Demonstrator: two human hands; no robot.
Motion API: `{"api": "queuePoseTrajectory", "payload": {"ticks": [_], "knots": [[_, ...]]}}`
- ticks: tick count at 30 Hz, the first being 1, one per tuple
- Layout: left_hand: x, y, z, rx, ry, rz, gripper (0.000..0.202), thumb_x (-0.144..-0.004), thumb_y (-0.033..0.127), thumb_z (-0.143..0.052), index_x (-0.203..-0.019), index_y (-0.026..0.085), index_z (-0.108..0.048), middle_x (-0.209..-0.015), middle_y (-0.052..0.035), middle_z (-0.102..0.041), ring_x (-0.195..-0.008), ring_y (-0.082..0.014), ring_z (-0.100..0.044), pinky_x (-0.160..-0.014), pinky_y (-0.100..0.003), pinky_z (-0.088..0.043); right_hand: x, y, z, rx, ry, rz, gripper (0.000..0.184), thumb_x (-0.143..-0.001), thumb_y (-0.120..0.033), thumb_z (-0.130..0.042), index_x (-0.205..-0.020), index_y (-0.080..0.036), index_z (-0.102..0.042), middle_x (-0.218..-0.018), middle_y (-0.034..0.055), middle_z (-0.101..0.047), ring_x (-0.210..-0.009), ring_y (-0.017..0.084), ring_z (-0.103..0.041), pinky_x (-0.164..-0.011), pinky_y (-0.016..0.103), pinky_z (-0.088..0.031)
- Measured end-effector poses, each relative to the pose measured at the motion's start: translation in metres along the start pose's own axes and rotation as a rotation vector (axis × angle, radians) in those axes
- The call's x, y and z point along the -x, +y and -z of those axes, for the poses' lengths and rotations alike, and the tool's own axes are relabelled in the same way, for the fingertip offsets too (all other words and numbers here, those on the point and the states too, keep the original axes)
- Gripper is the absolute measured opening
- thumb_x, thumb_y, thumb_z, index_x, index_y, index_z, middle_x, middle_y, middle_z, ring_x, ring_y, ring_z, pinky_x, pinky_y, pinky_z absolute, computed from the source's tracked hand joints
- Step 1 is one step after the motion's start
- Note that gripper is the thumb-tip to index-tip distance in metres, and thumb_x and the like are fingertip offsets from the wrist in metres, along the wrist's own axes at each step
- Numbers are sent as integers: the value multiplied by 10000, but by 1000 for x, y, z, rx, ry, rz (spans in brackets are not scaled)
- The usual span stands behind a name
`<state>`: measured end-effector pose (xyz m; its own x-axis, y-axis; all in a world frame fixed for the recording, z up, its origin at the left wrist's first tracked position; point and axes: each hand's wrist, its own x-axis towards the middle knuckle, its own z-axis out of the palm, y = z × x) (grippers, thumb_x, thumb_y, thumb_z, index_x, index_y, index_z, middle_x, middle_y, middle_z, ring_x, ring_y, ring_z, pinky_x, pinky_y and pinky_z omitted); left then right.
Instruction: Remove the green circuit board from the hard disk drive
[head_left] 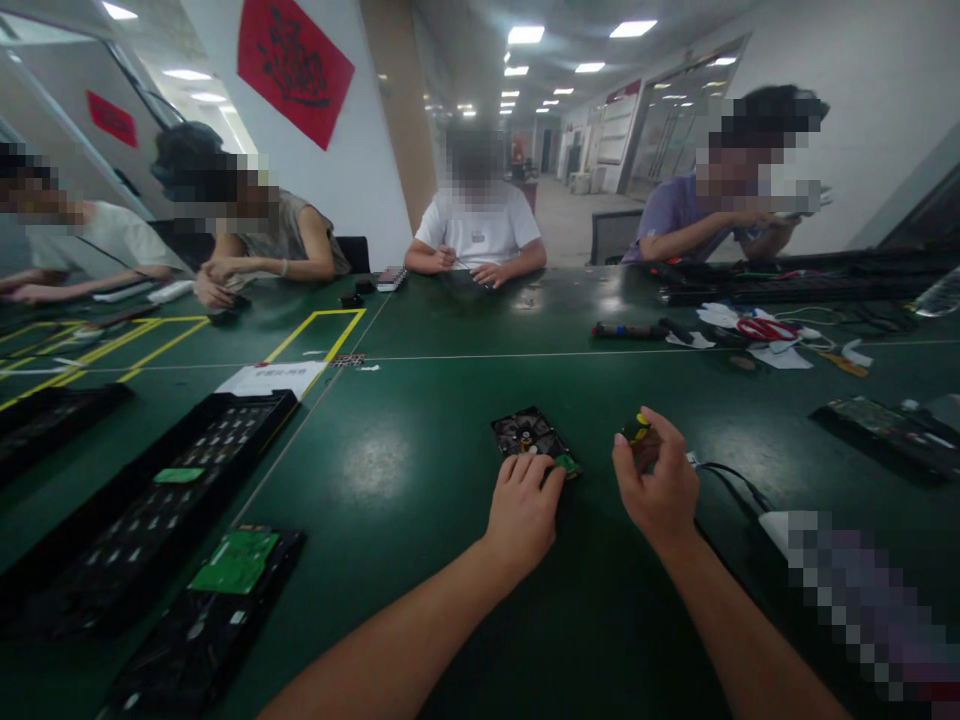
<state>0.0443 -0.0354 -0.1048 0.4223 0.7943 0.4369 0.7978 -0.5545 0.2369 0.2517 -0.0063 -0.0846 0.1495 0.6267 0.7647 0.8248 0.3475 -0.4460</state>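
Observation:
A hard drive (pixel 529 430) with a black underside and a bit of green circuit board lies on the green table in front of me. My left hand (pixel 525 500) rests over its near edge, fingers bent down onto it, hiding part of the board. To the right of the drive, my right hand (pixel 660 475) is raised with a short black-and-yellow screwdriver (pixel 637 429) pinched between thumb and fingers. Only its handle shows clearly; I cannot make out the shaft. Another drive (pixel 236 560) with a green board lies at the lower left.
A long black tray (pixel 150 500) runs along the left, with more drives beside it. At right lie a circuit-board unit (pixel 892 430), a cable (pixel 731 475) and a blurred-out object. Tools (pixel 626 330) and wires (pixel 765 328) lie farther back. Several people sit across the table.

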Motion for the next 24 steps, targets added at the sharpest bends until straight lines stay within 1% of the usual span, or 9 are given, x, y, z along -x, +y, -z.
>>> {"api": "queuePoseTrajectory", "payload": {"ticks": [3,5,8,11,14,17,20,23,24], "knots": [[-4,-10,1,33,13,45,369,-937,97,-600,-1277,227,-662,-1270,-84,-648,-1214,-275,-569,-1053,-467,-480,-3,-1,-3,10,6,41,499,-979,-393,-664,-1427,-204,-551,-1141,125,-720,-736,214,-670,-712,405,-604],[-7,-16,4,45,-4,19,328,-966,134,-598,-1267,241,-673,-1249,-76,-656,-1198,-266,-579,-1059,-464,-474,-4,-3,-7,0,-10,59,490,-987,-395,-653,-1428,-208,-549,-1174,138,-711,-780,228,-680,-761,429,-609],[-10,-26,10,25,-31,-28,295,-977,166,-612,-1254,244,-681,-1228,-67,-663,-1164,-256,-590,-1087,-468,-450,-8,-6,-13,-12,-20,33,512,-985,-412,-650,-1437,-202,-533,-1211,152,-699,-802,236,-688,-794,449,-608],[-12,-32,12,-17,-49,-52,323,-943,146,-652,-1251,236,-679,-1231,-72,-658,-1178,-259,-589,-1135,-490,-411,-17,-6,-21,-51,-18,-24,547,-966,-438,-673,-1435,-203,-518,-1196,138,-695,-771,224,-684,-763,436,-609],[-13,-38,12,-18,-53,-51,353,-922,142,-683,-1261,242,-678,-1249,-74,-652,-1204,-261,-588,-1142,-493,-411,-29,-2,-35,-104,-18,-54,627,-950,-450,-694,-1479,-205,-463,-1138,110,-698,-752,216,-676,-727,417,-613],[-15,-47,10,21,-35,-18,320,-949,141,-660,-1244,262,-691,-1263,-60,-662,-1223,-243,-595,-1156,-486,-409,-38,4,-55,-94,-13,1,612,-967,-462,-663,-1488,-195,-484,-1209,145,-675,-872,247,-680,-798,455,-615],[-16,-58,7,42,-36,3,328,-951,120,-651,-1237,272,-698,-1275,-54,-680,-1249,-238,-601,-1197,-513,-368,-37,9,-72,-103,-24,18,598,-964,-461,-669,-1477,-196,-516,-1153,130,-676,-916,256,-670,-796,451,-612],[-17,-66,4,53,-23,28,356,-962,99,-620,-1257,285,-694,-1297,-48,-687,-1264,-236,-599,-1205,-522,-352,-28,15,-81,-154,-15,-56,519,-978,-457,-647,-1407,-177,-568,-1092,118,-681,-887,242,-673,-720,399,-606],[-18,-67,3,57,-18,36,364,-966,96,-611,-1266,285,-691,-1302,-50,-687,-1263,-234,-599,-1201,-522,-356,-25,18,-82,-182,-19,-97,486,-980,-457,-643,-1373,-178,-587,-1059,105,-689,-857,231,-676,-716,391,-605]]}}
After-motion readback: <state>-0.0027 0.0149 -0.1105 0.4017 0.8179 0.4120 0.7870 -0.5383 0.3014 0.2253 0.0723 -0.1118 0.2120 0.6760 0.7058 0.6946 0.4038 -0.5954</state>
